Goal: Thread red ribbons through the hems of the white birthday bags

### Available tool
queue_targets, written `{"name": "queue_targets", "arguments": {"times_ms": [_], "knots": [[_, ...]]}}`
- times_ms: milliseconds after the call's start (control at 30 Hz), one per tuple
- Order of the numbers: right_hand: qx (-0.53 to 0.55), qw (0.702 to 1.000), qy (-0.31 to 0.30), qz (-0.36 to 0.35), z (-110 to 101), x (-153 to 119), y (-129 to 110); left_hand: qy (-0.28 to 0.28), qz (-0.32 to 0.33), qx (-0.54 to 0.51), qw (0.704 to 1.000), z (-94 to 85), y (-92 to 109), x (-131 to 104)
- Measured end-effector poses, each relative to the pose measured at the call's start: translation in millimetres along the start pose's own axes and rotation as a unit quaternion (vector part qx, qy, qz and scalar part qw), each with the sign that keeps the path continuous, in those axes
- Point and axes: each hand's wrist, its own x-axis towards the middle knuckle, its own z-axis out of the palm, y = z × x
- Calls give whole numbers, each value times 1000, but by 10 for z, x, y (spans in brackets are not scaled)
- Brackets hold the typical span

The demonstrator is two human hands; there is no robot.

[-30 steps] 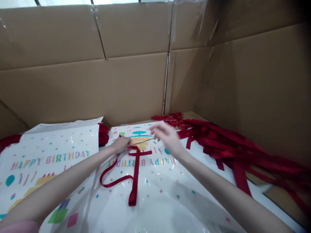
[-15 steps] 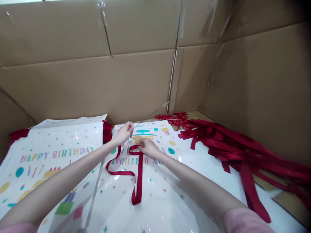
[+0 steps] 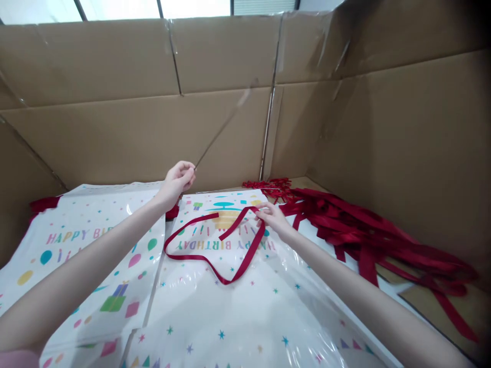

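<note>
My left hand is closed in a pinch on the end of a thin dark rod. The rod slants up to the right, its pale far end blurred, and what kind of tool it is cannot be made out. A dark red ribbon lies in a loose loop on a white plastic sheet printed with birthday pictures and stars. My right hand pinches a bend of this ribbon near the upper right of the print. Both loose ends of the ribbon rest toward the middle of the sheet.
Another birthday-printed sheet lies at the left, with red material poking out behind it. A heap of red ribbons sits at the right, with small red scraps behind. Tall cardboard walls stand at the back and sides.
My left hand has moved up and left, raising the rod away from the ribbon. My right hand has shifted right with the ribbon, whose loop has spread wider. The view has tilted up slightly.
</note>
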Motion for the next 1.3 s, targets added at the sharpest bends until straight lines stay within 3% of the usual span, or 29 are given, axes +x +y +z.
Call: {"name": "queue_targets", "arguments": {"times_ms": [67, 133, 200, 300, 367, 400, 567, 633, 767, 967, 1033, 1133, 1233, 1300], "knots": [[-101, 991, 76, -32, -250, -6, 26, -19, -65, 111, 992, -142, -131, -61], [-242, 958, 138, -68, -491, -26, 19, -61, -163, 235, 956, -290, -339, -122], [-401, 895, 177, -89, -688, -63, -9, -88, -269, 334, 899, -408, -575, -182], [-582, 780, 205, -107, -833, -134, -37, -90, -330, 373, 863, -484, -877, -253], [-633, 736, 193, -140, -806, -189, -22, -94, -345, 382, 852, -479, -1021, -277], [-639, 732, 168, -165, -757, -220, -4, -99, -351, 386, 847, -468, -1081, -280], [-544, 788, -86, -275, -287, -372, 99, -109, -363, 406, 832, -398, -1322, -262], [-514, 796, -138, -288, -89, -395, 124, -99, -358, 412, 832, -366, -1368, -269], [-510, 795, -167, -282, 148, -339, 181, -84, -338, 390, 852, -324, -1281, -303], [-498, 813, -145, -265, 130, -261, 327, -43, -286, 313, 905, -418, -887, -292], [-460, 835, -133, -272, 136, -278, 329, -24, -267, 293, 918, -433, -762, -308], [-345, 893, -120, -264, 273, -320, 215, -7, -235, 265, 935, -342, -594, -401], [-171, 953, -150, -199, 552, -347, -17, -16, -192, 212, 958, -116, -446, -559], [-36, 974, -185, -128, 754, -348, -192, -34, -166, 193, 966, 58, -364, -673]]}}
